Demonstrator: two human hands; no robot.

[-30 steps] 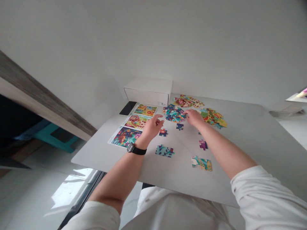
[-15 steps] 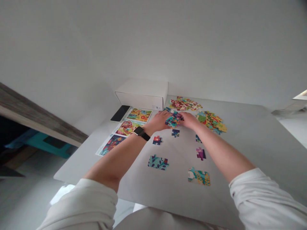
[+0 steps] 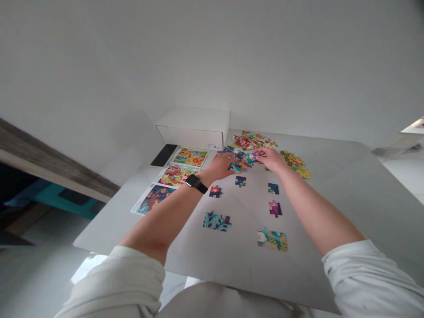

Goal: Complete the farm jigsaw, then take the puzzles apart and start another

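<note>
My left hand point(image 3: 221, 165) lies with its fingers spread at the left side of a pile of dark blue and teal puzzle pieces point(image 3: 239, 167). At the pile's right edge, my right hand point(image 3: 269, 158) pinches a teal and pinkish puzzle piece point(image 3: 252, 157) between thumb and fingers. Nearer to me, single pieces lie apart: a red and navy one point(image 3: 215, 191), a dark blue one point(image 3: 240, 181), another blue one point(image 3: 273, 188) and a purple one point(image 3: 274, 208). Closest are a joined teal leaf section point(image 3: 217, 221) and a joined teal and yellow section point(image 3: 272, 239).
Behind my hands are a red and cream heap of pieces point(image 3: 253, 141) and a yellow-green heap point(image 3: 294, 164). A white box point(image 3: 192, 134) stands against the wall. On the left lie a black phone point(image 3: 164, 155) and a picture sheet point(image 3: 177, 175).
My right hand has lifted slightly and shifted right, with a piece now showing in its fingers. The blue piece under that forearm is uncovered. My left hand stays at the pile.
</note>
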